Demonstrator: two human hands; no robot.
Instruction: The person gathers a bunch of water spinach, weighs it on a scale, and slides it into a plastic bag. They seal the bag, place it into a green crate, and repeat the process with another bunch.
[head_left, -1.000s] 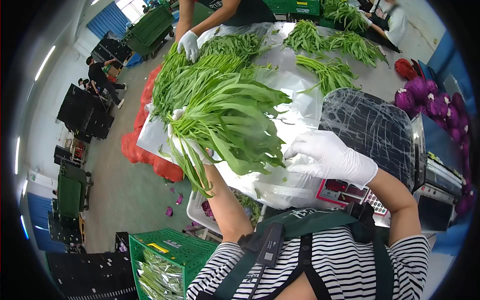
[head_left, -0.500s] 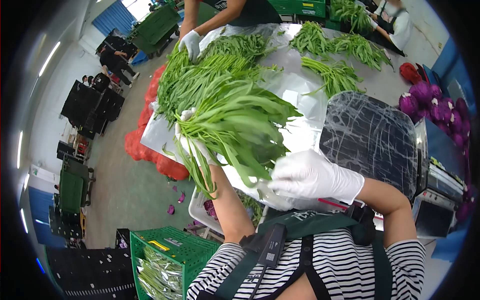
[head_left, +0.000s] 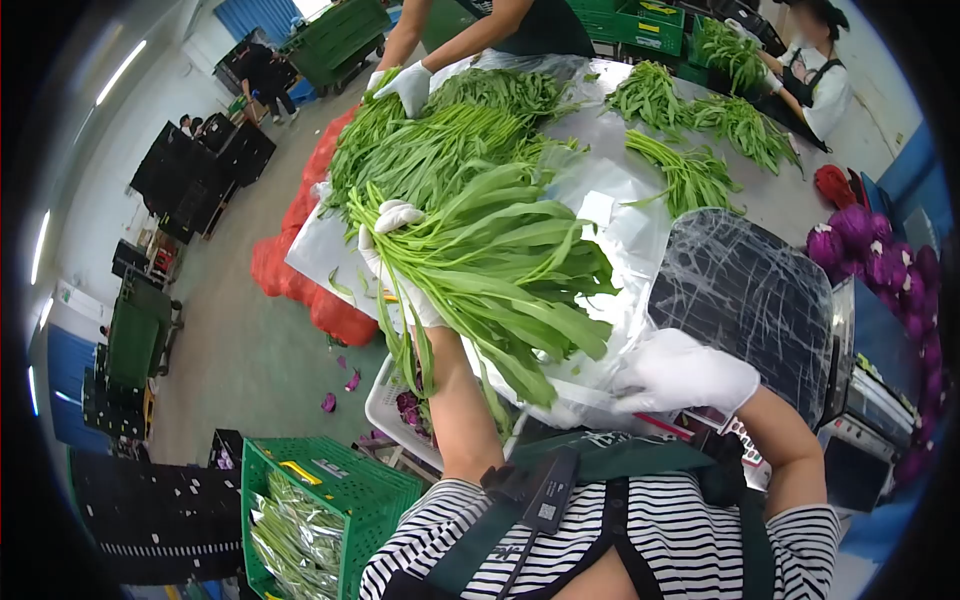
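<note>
My left hand [head_left: 400,222], in a white glove, is closed round the stems of a bunch of leafy greens [head_left: 520,270]. Its leaves fan out to the right above the metal table, and a few hang down over my forearm. My right hand [head_left: 685,375], also gloved, is apart from the bunch, low on the right, beside the clear plastic [head_left: 580,395] at the table's near edge. Its fingers are bent together and point left; whatever they may hold is hidden. A large heap of greens [head_left: 450,135] lies just beyond my left hand.
A scratched black scale plate [head_left: 740,290] stands on the right, near purple cabbages [head_left: 870,240]. Smaller bunches [head_left: 690,175] lie farther back. Across the table, a co-worker's gloved hand [head_left: 408,90] touches the heap. Red net sacks [head_left: 340,315] and a green crate [head_left: 330,475] stand left.
My right hand has drawn away from the leaves, moving right and toward me. The bunch in my left hand now spreads lower and shows sharper. The view has shifted slightly.
</note>
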